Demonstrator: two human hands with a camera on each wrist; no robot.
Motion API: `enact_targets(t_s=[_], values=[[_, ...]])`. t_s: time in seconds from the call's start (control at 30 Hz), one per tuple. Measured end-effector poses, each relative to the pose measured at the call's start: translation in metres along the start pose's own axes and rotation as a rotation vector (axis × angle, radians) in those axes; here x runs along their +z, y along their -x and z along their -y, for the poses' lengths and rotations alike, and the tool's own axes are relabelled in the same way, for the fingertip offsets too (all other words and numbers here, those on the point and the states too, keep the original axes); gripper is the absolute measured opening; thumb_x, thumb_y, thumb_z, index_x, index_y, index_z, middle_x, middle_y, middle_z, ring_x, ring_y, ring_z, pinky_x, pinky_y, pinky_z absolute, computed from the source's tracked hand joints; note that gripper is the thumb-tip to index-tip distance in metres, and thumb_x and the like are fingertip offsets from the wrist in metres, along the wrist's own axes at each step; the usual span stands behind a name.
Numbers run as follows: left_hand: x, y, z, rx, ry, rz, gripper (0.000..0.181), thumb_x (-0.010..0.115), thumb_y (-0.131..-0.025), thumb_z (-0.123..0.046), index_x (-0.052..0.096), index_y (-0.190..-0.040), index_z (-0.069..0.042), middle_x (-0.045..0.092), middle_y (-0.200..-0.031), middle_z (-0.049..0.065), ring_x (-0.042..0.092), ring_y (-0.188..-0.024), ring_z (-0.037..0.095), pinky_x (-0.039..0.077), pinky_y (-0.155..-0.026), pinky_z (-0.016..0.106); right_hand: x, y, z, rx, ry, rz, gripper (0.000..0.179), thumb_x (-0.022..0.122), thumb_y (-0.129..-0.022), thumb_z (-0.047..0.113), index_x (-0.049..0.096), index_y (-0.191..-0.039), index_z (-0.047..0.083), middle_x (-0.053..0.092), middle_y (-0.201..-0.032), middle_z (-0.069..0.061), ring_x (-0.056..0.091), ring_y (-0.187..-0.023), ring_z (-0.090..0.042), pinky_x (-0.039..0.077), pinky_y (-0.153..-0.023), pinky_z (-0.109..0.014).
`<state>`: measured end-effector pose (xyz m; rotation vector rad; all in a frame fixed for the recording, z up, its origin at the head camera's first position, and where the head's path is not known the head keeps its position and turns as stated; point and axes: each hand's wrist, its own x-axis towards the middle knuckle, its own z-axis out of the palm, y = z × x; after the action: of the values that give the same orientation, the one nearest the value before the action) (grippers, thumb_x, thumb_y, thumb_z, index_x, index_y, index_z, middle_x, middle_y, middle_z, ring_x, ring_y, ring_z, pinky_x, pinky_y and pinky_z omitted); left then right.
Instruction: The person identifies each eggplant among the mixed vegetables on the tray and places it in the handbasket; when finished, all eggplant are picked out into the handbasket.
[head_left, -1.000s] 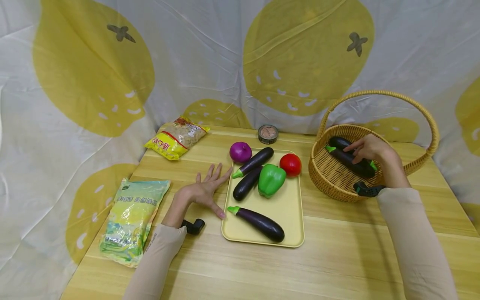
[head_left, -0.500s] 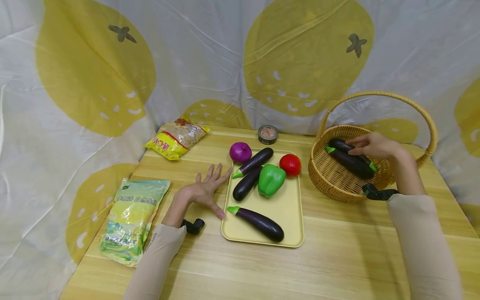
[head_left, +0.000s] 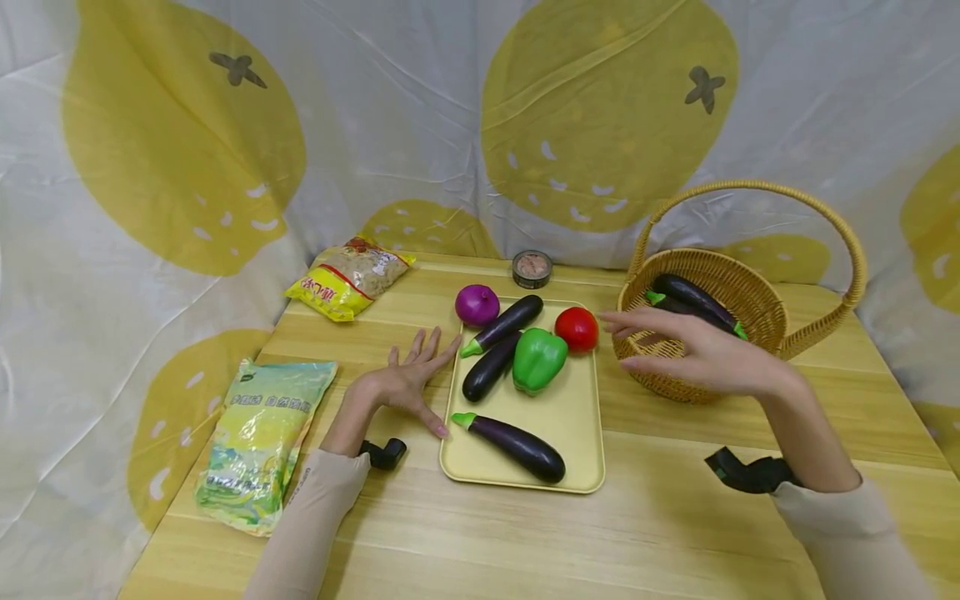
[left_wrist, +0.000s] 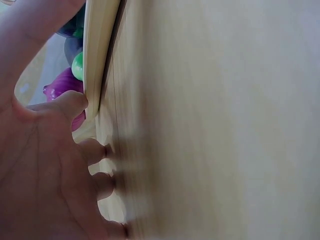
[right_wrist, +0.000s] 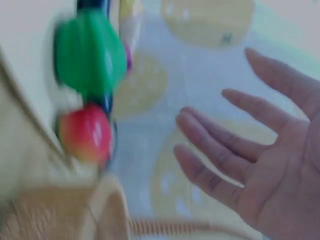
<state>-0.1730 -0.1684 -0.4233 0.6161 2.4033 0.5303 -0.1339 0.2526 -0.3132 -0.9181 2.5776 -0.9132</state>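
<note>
My left hand [head_left: 408,382] spreads its fingers at the left rim of the yellow tray [head_left: 581,450], thumb and forefinger touching the edge. In the left wrist view the other fingertips rest on the wood. On the tray lie a green bell pepper [head_left: 539,360], a red tomato [head_left: 577,330] and three eggplants, the nearest eggplant [head_left: 517,448] lying alone at the front. A purple onion [head_left: 477,306] sits by the far left corner. My right hand [head_left: 693,350], fingers extended and holding nothing, hovers before the wicker basket [head_left: 780,312], partly hiding it. Two eggplants [head_left: 693,298] lie inside.
A yellow pasta bag [head_left: 351,277] lies at the back left and a green-yellow packet [head_left: 266,442] at the left. A round tin [head_left: 532,268] stands behind the tray. The basket's tall handle [head_left: 757,185] arches up. A lemon-print cloth [head_left: 420,108] hangs behind the table.
My right hand has let go inside the basket, come out and moved left toward the tray. The two eggplants stay in the basket. My left hand keeps its place.
</note>
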Motion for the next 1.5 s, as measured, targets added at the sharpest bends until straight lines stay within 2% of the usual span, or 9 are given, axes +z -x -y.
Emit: enact_targets(t_s=[0.1,0.23,0.4,0.57,0.7,0.87,1.0,1.5], values=[[0.0,0.0,0.0,-0.002,-0.004,0.004,0.147,0.095,-0.066,-0.051,-0.009,-0.167,-0.024,-0.026,-0.17,0.021,-0.028,-0.156,0.043,-0.018,-0.12,0.074,0.028,-0.005,0.014,-0.082,-0.05,0.021,0.056,0.067,-0.102,0.027,0.048,-0.154,0.029,0.057,-0.151,0.003,0.061,-0.13,-0.017,0.054,-0.105,-0.038],[0.0,-0.001,-0.001,0.003,-0.004,0.003,0.146,0.095,-0.067,-0.051,-0.009,-0.167,-0.024,-0.026,-0.17,0.021,-0.029,-0.156,0.043,-0.018,-0.12,0.073,0.066,-0.015,0.026,-0.129,-0.134,0.079,0.059,0.068,-0.101,0.033,0.047,-0.156,0.029,0.054,-0.154,0.004,0.059,-0.131,-0.016,0.054,-0.106,-0.042],[0.0,-0.002,-0.002,0.003,-0.01,0.005,0.146,0.095,-0.068,-0.051,-0.008,-0.167,-0.024,-0.026,-0.17,0.021,-0.029,-0.156,0.042,-0.018,-0.12,0.073,0.108,-0.026,0.029,-0.131,-0.182,0.142,0.058,0.067,-0.1,0.039,0.05,-0.154,0.028,0.057,-0.148,0.004,0.058,-0.132,-0.02,0.052,-0.109,-0.045],[0.001,-0.002,-0.003,0.007,-0.009,0.001,0.145,0.095,-0.068,-0.05,-0.007,-0.167,-0.023,-0.024,-0.17,0.021,-0.028,-0.156,0.043,-0.016,-0.12,0.074,0.134,-0.031,0.026,-0.101,-0.174,0.131,0.055,0.069,-0.099,0.037,0.054,-0.152,0.027,0.056,-0.146,0.002,0.056,-0.133,-0.02,0.049,-0.112,-0.047],[0.001,-0.001,-0.003,0.005,-0.008,-0.001,0.145,0.095,-0.068,-0.05,-0.007,-0.167,-0.023,-0.024,-0.17,0.021,-0.028,-0.156,0.043,-0.016,-0.12,0.074,0.145,-0.034,0.024,-0.074,-0.194,0.118,0.052,0.072,-0.098,0.03,0.059,-0.148,0.027,0.06,-0.138,0.002,0.059,-0.125,-0.018,0.051,-0.108,-0.043],[0.001,-0.001,-0.002,0.002,-0.005,0.004,0.145,0.095,-0.068,-0.05,-0.008,-0.167,-0.023,-0.026,-0.17,0.02,-0.029,-0.156,0.042,-0.018,-0.12,0.073,0.155,-0.037,0.021,-0.061,-0.212,0.108,0.047,0.074,-0.097,0.024,0.065,-0.142,0.019,0.065,-0.121,-0.002,0.06,-0.104,-0.014,0.056,-0.089,-0.028],[0.001,-0.001,-0.001,0.004,-0.002,0.004,0.145,0.095,-0.068,-0.05,-0.008,-0.167,-0.024,-0.025,-0.17,0.021,-0.029,-0.156,0.043,-0.018,-0.12,0.074,0.158,-0.039,0.019,-0.029,-0.217,0.114,0.045,0.075,-0.096,0.023,0.067,-0.14,0.016,0.066,-0.116,-0.004,0.056,-0.096,-0.01,0.055,-0.079,-0.021],[0.0,0.0,0.001,0.001,0.001,0.002,0.146,0.095,-0.067,-0.05,-0.008,-0.167,-0.024,-0.025,-0.17,0.02,-0.029,-0.156,0.042,-0.018,-0.12,0.073,0.157,-0.041,0.024,-0.029,-0.143,0.116,0.044,0.072,-0.098,0.02,0.066,-0.141,0.016,0.07,-0.114,-0.001,0.055,-0.089,-0.009,0.052,-0.075,-0.022]])
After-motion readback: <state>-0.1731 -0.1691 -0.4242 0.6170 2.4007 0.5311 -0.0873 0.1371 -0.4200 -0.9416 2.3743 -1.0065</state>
